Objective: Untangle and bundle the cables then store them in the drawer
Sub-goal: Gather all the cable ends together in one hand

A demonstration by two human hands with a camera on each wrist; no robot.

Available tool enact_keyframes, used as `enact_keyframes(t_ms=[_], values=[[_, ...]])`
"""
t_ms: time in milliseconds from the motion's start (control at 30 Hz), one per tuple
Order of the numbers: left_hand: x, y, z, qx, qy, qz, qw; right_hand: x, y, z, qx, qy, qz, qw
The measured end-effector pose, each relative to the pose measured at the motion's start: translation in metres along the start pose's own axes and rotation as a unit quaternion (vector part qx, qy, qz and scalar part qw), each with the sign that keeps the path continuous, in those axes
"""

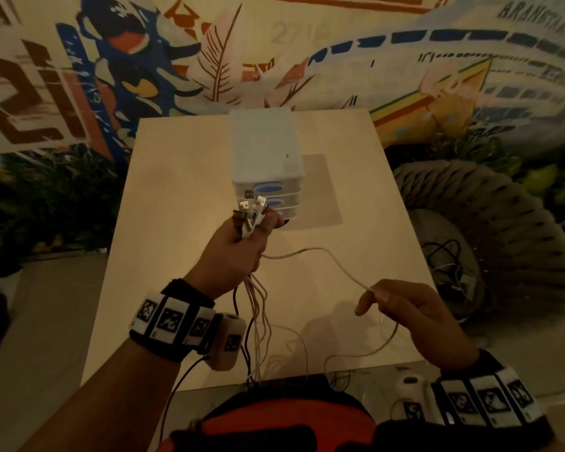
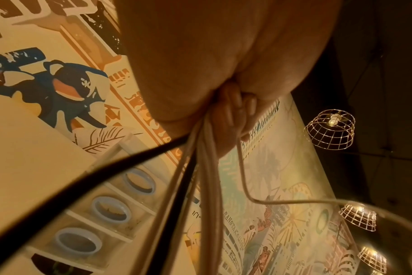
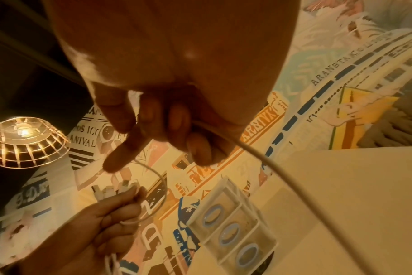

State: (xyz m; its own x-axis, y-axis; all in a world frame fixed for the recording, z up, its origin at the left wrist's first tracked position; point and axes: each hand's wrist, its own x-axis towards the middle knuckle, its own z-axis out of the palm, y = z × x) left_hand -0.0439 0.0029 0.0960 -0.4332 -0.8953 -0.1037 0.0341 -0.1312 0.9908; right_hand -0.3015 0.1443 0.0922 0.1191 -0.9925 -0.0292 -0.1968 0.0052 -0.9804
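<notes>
My left hand (image 1: 242,243) is raised over the table and grips a bunch of cables (image 1: 256,308), their USB plugs (image 1: 250,208) sticking up above the fist. The strands, white ones and a dark one (image 2: 120,165), hang from the fist past the table's front edge. One white cable (image 1: 327,256) runs from that fist across to my right hand (image 1: 392,305), which pinches it between thumb and fingers (image 3: 176,121); the rest of it loops down below. A small white drawer unit (image 1: 265,158) with three blue-handled drawers (image 3: 233,230) stands at the back centre, all pushed in.
The pale table (image 1: 177,190) stands against a painted mural wall. A woven grey seat (image 1: 490,230) with a tangle of dark cords (image 1: 447,256) in it is at the right. Wire-cage lamps (image 2: 329,128) hang overhead. A flat clear mat (image 1: 320,190) lies by the drawer unit.
</notes>
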Motion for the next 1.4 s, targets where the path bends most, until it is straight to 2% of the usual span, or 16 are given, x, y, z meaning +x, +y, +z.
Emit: enact_keyframes(t_ms=[100,167,233,300,400,500,600,667,733,800,867,933,1167,1267,1333,1400], values=[[0.001,0.008,0.001,-0.005,0.028,0.024,0.999,-0.004,0.015,-0.007,-0.101,-0.071,0.061,0.990],[-0.001,0.015,0.002,0.033,0.044,0.064,0.996,-0.008,0.034,-0.003,-0.175,-0.161,0.119,0.964],[-0.002,0.017,0.002,0.055,0.050,0.075,0.994,-0.013,0.055,0.012,-0.184,-0.234,0.181,0.937],[-0.002,0.016,0.004,0.074,0.045,0.072,0.994,-0.015,0.078,0.029,-0.187,-0.267,0.205,0.923],[-0.005,0.011,0.011,0.059,0.005,0.051,0.997,-0.012,0.104,0.045,-0.246,-0.276,0.195,0.908],[-0.009,0.007,0.015,0.013,-0.018,0.013,1.000,-0.008,0.112,0.031,-0.222,-0.187,0.195,0.937],[-0.007,-0.002,0.011,-0.016,-0.029,-0.009,0.999,-0.009,0.122,-0.010,-0.209,-0.001,0.200,0.957],[-0.005,-0.006,0.008,-0.043,-0.036,-0.036,0.998,-0.012,0.138,-0.045,-0.246,0.119,0.213,0.938],[-0.005,-0.008,0.007,-0.039,-0.034,-0.052,0.997,-0.019,0.167,-0.081,-0.292,0.193,0.273,0.896],[-0.007,-0.009,0.008,-0.031,-0.026,-0.066,0.997,-0.026,0.196,-0.108,-0.325,0.201,0.375,0.845],[-0.008,-0.010,0.009,-0.024,-0.024,-0.074,0.997,-0.031,0.217,-0.118,-0.339,0.170,0.448,0.810],[-0.008,-0.012,0.008,-0.021,-0.025,-0.079,0.996,-0.032,0.225,-0.114,-0.339,0.154,0.469,0.801],[-0.008,-0.011,0.003,-0.001,-0.013,-0.085,0.996,-0.024,0.214,-0.089,-0.280,0.205,0.467,0.813],[-0.008,-0.013,0.003,0.003,-0.007,-0.088,0.996,-0.017,0.204,-0.073,-0.287,0.173,0.459,0.823],[-0.008,-0.013,0.003,0.011,-0.002,-0.091,0.996,-0.006,0.193,-0.064,-0.294,0.152,0.435,0.837],[-0.009,-0.014,0.004,0.022,-0.009,-0.095,0.995,0.010,0.175,-0.057,-0.265,0.155,0.390,0.868]])
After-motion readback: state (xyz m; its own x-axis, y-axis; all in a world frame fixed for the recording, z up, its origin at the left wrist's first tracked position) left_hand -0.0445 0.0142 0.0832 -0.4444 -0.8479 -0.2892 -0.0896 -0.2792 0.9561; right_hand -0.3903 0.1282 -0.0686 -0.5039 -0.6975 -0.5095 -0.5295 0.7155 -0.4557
